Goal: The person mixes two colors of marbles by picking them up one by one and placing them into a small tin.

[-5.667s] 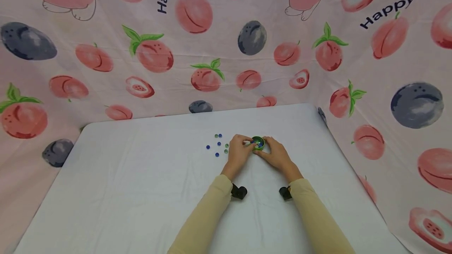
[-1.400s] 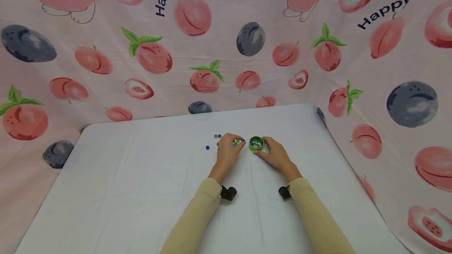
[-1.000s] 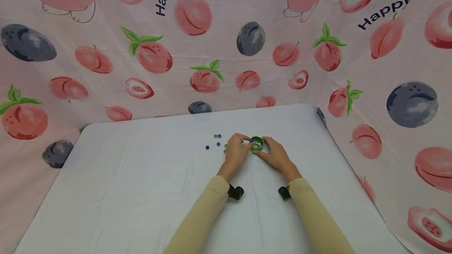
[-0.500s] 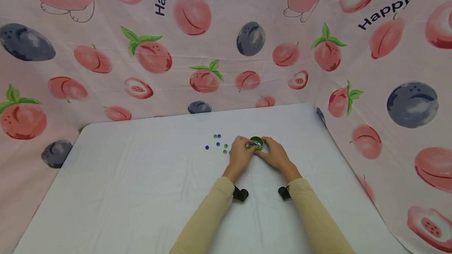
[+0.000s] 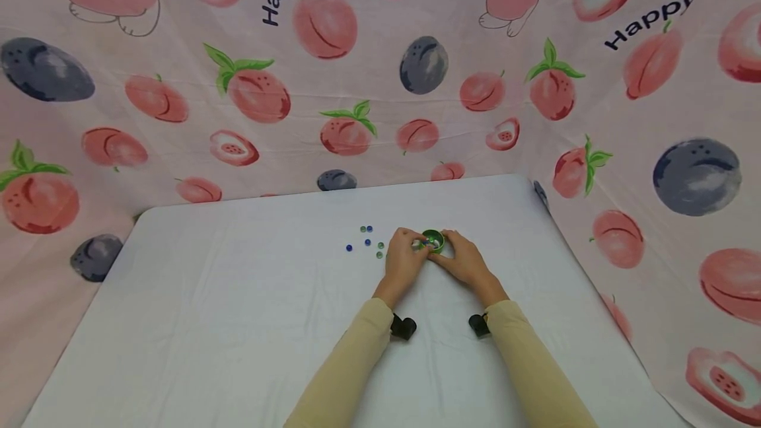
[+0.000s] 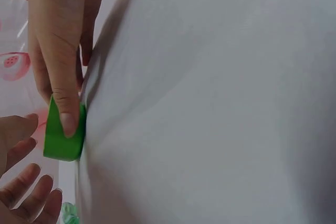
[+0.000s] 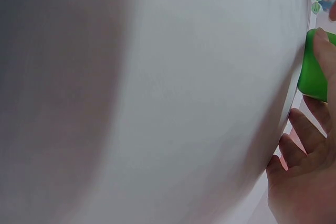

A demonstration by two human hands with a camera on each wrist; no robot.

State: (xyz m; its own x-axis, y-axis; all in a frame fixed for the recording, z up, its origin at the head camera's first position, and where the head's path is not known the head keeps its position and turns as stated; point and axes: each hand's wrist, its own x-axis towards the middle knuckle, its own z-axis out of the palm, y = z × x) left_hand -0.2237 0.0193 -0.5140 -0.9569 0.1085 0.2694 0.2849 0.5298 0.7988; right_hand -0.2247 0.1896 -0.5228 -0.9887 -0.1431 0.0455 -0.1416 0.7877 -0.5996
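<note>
A small green bowl (image 5: 440, 249) stands on the table with marbles inside. My right hand (image 5: 466, 259) holds it from the right, thumb on the near side and fingers behind; the right wrist view shows the thumb against the green wall (image 7: 313, 74). My left hand (image 5: 404, 259) reaches the bowl's left side, its thumb and index finger over the rim. In the left wrist view its fingers (image 6: 32, 179) are spread apart and no marble shows between them. Left of this hand lie loose marbles, blue (image 5: 349, 248) and green (image 5: 379, 255). The left hand partly covers the bowl's contents.
The table (image 5: 238, 322) has a white cover, slightly creased. A fruit-print cloth (image 5: 380, 84) hangs behind it and along the right side. A small black device (image 5: 404, 328) is strapped at each wrist.
My left hand has carried a blue marble rightward to the bowl and let it go. The blue marble nearest me on the table is gone from its place. The right hand stays put.
</note>
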